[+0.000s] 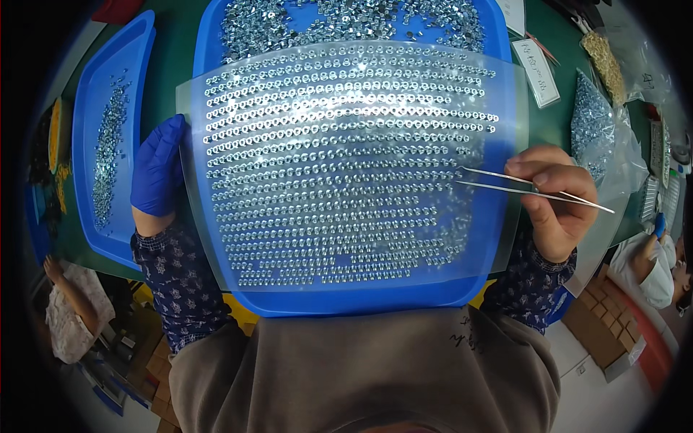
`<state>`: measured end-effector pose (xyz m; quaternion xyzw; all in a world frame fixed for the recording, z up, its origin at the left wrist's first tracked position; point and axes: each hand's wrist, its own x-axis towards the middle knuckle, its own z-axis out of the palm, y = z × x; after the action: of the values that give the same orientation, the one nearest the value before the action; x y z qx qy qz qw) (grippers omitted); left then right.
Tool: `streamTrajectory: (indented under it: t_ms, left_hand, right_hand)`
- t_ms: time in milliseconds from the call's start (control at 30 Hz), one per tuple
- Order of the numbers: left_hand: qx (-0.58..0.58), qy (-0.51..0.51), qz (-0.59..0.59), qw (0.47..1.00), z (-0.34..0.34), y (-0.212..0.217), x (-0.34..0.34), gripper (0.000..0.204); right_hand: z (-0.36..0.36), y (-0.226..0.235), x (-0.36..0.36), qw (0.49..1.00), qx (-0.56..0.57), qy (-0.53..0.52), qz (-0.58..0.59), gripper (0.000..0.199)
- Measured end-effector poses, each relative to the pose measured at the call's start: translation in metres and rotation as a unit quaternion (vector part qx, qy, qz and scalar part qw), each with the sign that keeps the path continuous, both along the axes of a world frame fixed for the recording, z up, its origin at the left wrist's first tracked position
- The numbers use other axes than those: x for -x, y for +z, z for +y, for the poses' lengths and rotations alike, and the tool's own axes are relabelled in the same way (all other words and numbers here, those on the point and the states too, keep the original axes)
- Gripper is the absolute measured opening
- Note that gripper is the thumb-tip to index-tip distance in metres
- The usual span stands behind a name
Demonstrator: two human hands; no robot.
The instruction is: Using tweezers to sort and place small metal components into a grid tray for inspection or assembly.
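A translucent plastic sheet (512,101) carries many rows of small shiny metal ring-shaped parts (339,155). It lies over a large blue tray (462,296). My left hand (157,169), in a blue glove, is closed at the sheet's left edge, its thumb side partly hidden. In my bare right hand (559,198) is a pair of metal tweezers (534,189), pinched between thumb and fingers. The tweezers' tips are slightly apart at the right ends of the middle rows. Several lower rows end short of the right side.
Loose metal parts (346,22) heap at the big tray's far end. A smaller blue tray (86,79) with more parts stands left. Bags of metal parts (592,119) and brass-coloured parts (605,61) lie right, near a white label card (535,72). Other people sit at both sides.
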<state>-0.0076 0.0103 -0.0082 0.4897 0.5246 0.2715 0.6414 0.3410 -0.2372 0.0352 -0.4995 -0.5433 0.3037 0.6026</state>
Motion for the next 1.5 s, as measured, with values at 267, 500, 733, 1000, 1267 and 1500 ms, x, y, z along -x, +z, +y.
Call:
streamTrajectory:
  t_ms: [267,500,733,1000,1267,1500]
  left_hand:
    - [0.027,0.016,-0.001,1.0,0.003,-0.002,0.005,0.022]
    - [0.014,0.002,-0.019,1.0,-0.004,0.002,-0.004,0.023]
    - [0.008,-0.011,-0.006,1.0,0.003,-0.007,0.004,0.025]
    - [0.004,-0.026,-0.011,1.0,0.004,-0.006,0.002,0.025]
    - [-0.029,-0.122,0.02,0.992,0.005,0.016,0.01,0.028]
    - [-0.025,-0.1,-0.425,0.899,-0.064,0.09,0.025,0.033]
  right_hand:
    - [0.001,-0.002,-0.003,1.0,-0.02,0.001,-0.006,0.019]
    - [-0.003,-0.003,0.0,1.0,-0.02,0.017,0.01,0.018]
    - [0.011,0.01,0.024,0.982,-0.007,0.118,-0.146,0.014]
    - [0.017,0.006,0.031,0.968,-0.034,0.127,-0.215,0.012]
    - [0.022,0.008,0.031,0.96,-0.039,0.155,-0.228,0.018]
    - [0.02,0.005,0.031,0.969,-0.051,0.146,-0.193,0.009]
